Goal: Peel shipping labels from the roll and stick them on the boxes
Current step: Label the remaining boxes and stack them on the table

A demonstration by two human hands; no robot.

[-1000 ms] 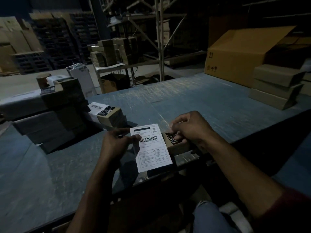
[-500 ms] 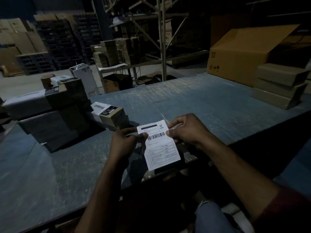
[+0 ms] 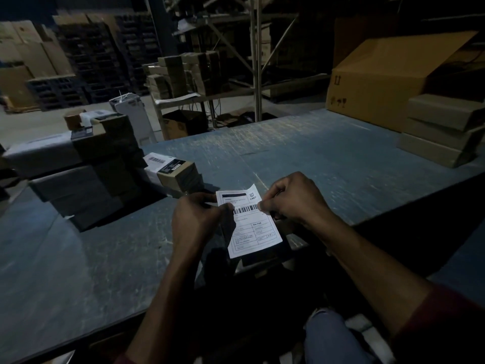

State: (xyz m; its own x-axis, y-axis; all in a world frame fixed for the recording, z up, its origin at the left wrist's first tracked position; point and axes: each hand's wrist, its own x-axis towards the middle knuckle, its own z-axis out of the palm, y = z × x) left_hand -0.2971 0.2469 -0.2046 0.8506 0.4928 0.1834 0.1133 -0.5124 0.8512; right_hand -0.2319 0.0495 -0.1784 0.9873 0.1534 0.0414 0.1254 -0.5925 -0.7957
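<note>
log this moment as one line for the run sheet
step: peeling | left hand: pinches shipping label left edge | right hand: pinches its right edge | label: above table, not stuck

Both forearms reached forward from the bottom edge, converging at the middle. The left hand was curled, thumb and fingertips pinching the label at its left edge; the right hand, knuckles up, pinched its right edge
</note>
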